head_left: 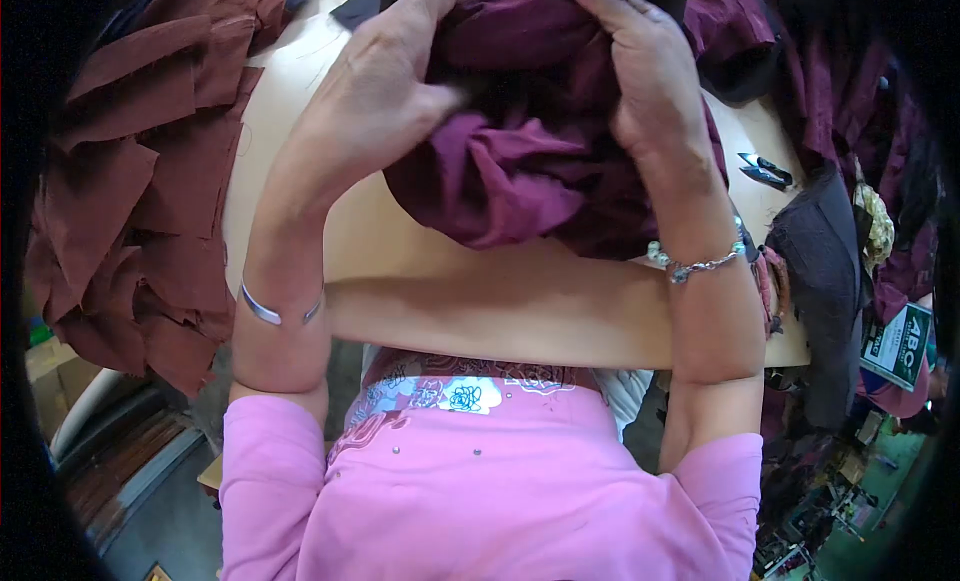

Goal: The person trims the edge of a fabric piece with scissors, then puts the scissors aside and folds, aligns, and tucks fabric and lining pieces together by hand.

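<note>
A bunched, dark maroon cloth (pixel 510 181) is held up over the near part of the table, its folds hanging toward me. My left hand (pixel 390 81) grips its left side, with the thumb pointing inward and slightly blurred. On the other side, my right hand (pixel 650 76) is closed on the cloth, fingers over its upper edge. Some fingertips of both hands are hidden by the folds or lie near the top of the view. To the right of the cloth lies a small pair of thread snips (pixel 766 170) on the table.
Overlapping reddish-brown fabric pieces (pixel 130 191) cover the left side of the pale table (pixel 480 311). More maroon cloth (pixel 735 26) lies at the upper right. Dark fabric (pixel 825 281) hangs at the right edge, beside a green-and-white ABC label (pixel 897 347).
</note>
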Motion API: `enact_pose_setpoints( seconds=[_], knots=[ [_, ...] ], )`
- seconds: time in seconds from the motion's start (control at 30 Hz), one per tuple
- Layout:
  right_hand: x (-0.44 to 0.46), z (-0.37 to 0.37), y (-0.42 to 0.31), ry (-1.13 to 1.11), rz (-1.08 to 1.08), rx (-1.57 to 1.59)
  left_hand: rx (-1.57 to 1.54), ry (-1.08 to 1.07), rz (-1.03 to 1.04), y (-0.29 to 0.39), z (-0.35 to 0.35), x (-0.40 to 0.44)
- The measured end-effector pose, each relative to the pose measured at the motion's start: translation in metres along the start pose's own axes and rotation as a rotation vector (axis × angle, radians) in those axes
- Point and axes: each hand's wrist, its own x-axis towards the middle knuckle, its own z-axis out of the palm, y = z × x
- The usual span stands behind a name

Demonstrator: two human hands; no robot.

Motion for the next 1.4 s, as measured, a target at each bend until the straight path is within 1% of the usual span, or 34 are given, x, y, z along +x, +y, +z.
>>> enact_pose_setpoints(
  seconds=[0.03, 0.07, 0.1, 0.13, 0.17, 0.2, 0.27, 0.3, 0.37, 0.4, 0.47, 0.5, 0.6, 0.63, 0.7, 0.73, 0.77, 0.8, 0.83, 0.9, 0.93, 0.97, 1.07, 1.13, 1.2, 1.23, 1.27, 1.3, 1.33, 1.4],
  knots=[
    [-0.001, 0.0, 0.008, 0.054, 0.032, 0.041, 0.152, -0.001, -0.047, 0.004, -0.007, 0.0],
    [-0.001, 0.002, 0.013, 0.108, 0.062, 0.085, 0.108, 0.088, 0.027, -0.01, -0.008, 0.001],
    [-0.008, 0.012, 0.016, 0.123, 0.075, 0.028, 0.071, 0.173, 0.105, -0.024, -0.008, 0.003],
    [-0.018, 0.026, 0.016, 0.141, 0.154, 0.074, 0.065, 0.309, 0.378, -0.033, -0.006, 0.009],
    [-0.024, 0.032, 0.023, 0.073, 0.155, 0.053, 0.091, 0.379, 0.433, -0.037, -0.011, 0.01],
    [-0.036, 0.051, 0.017, -0.024, 0.217, 0.187, 0.116, 0.448, 0.487, -0.038, -0.014, 0.011],
    [-0.043, 0.064, 0.011, -0.007, 0.165, 0.102, -0.331, 0.585, 0.783, -0.084, -0.003, 0.044],
    [-0.046, 0.066, 0.006, 0.02, 0.114, -0.029, -0.511, 0.627, 0.954, -0.077, 0.002, 0.054],
    [-0.049, 0.065, -0.004, 0.074, 0.009, -0.288, -0.057, 0.514, 1.042, -0.071, -0.009, 0.041],
    [-0.046, 0.063, -0.004, 0.125, -0.17, -0.436, 0.022, 0.461, 0.95, -0.063, -0.012, 0.034],
    [-0.033, 0.044, -0.004, 0.089, -0.014, -0.227, 0.207, 0.348, 0.774, -0.047, -0.017, 0.02],
    [-0.027, 0.045, 0.001, 0.082, -0.001, -0.168, 0.226, 0.306, 0.727, -0.039, -0.016, 0.016],
    [-0.023, 0.033, 0.012, 0.07, -0.188, -0.173, 0.093, 0.166, 0.421, -0.002, -0.018, -0.002],
    [-0.025, 0.033, 0.014, 0.071, -0.252, -0.328, 0.02, 0.12, 0.299, 0.003, -0.02, -0.004],
    [-0.029, 0.035, 0.018, 0.068, -0.377, -0.638, 0.026, 0.118, 0.232, 0.002, -0.018, -0.002],
    [-0.027, 0.036, 0.019, 0.051, -0.437, -0.66, 0.029, 0.117, 0.199, 0.001, -0.018, 0.0],
    [-0.024, 0.036, 0.019, 0.034, -0.498, -0.683, 0.116, 0.099, 0.287, -0.004, -0.018, -0.001],
    [-0.022, 0.036, 0.017, 0.02, -0.56, -0.706, 0.162, 0.071, 0.317, -0.02, -0.018, 0.002],
    [-0.03, 0.043, 0.008, 0.059, -0.276, -0.589, 0.208, 0.045, 0.348, -0.031, -0.017, 0.006],
    [-0.024, 0.04, 0.019, 0.057, -0.404, -0.549, 0.18, 0.019, 0.317, -0.032, -0.013, 0.004],
    [-0.022, 0.038, 0.022, 0.059, -0.469, -0.53, 0.105, 0.044, 0.398, -0.045, -0.005, 0.008],
    [-0.023, 0.038, 0.022, 0.046, -0.456, -0.547, 0.033, 0.064, 0.48, -0.057, 0.004, 0.011],
    [-0.023, 0.038, 0.016, 0.0, -0.444, -0.624, 0.096, 0.101, 0.386, -0.037, 0.001, 0.003],
    [-0.021, 0.034, 0.011, -0.029, -0.475, -0.718, 0.101, 0.138, 0.408, -0.039, 0.001, 0.007],
    [-0.017, 0.025, -0.001, -0.028, -0.301, -0.659, 0.084, 0.159, 0.427, -0.037, 0.001, 0.007],
    [-0.021, 0.03, -0.007, 0.006, -0.225, -0.542, 0.066, 0.166, 0.434, -0.033, -0.001, 0.006],
    [-0.02, 0.028, -0.008, 0.021, -0.14, -0.559, 0.049, 0.177, 0.44, -0.03, -0.002, 0.005],
    [-0.02, 0.026, -0.009, 0.037, -0.054, -0.574, -0.151, 0.119, 0.315, -0.034, 0.002, 0.004],
    [-0.02, 0.022, -0.009, 0.055, 0.032, -0.587, -0.125, 0.071, 0.334, -0.038, 0.002, 0.005],
    [-0.011, -0.001, 0.01, 0.063, -0.056, -0.428, -0.078, -0.027, 0.376, -0.046, 0.0, 0.008]
  ],
)
